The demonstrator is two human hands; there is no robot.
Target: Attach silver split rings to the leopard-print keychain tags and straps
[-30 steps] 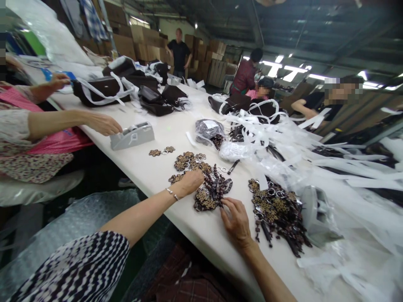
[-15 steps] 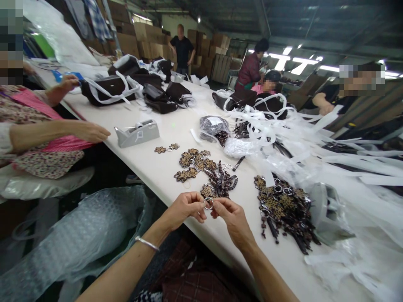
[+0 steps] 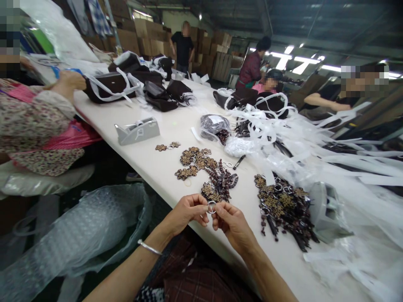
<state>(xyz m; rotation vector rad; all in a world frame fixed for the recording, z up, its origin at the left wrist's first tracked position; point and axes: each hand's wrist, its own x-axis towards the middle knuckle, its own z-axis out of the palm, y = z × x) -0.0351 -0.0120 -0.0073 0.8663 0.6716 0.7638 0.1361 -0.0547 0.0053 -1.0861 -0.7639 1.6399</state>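
A silver metal ring is pinched between both hands at the near edge of the white table. My left hand grips its left side, my right hand its right side. Just beyond my fingers lie leopard-print flower charms and dark beaded strands. Farther left is a small flower piece with rings. To the right sits a larger heap of flower charms, rings and dark tassels.
A grey tape dispenser stands at the left edge, another at the right. White strips and dark bags cover the far side. Bubble wrap hangs below left. A co-worker's hand touches a bag; other people stand beyond.
Both my hands, with the ring, have shifted slightly right and down. The co-worker at left has drawn one arm back from the table edge near the tape dispenser.
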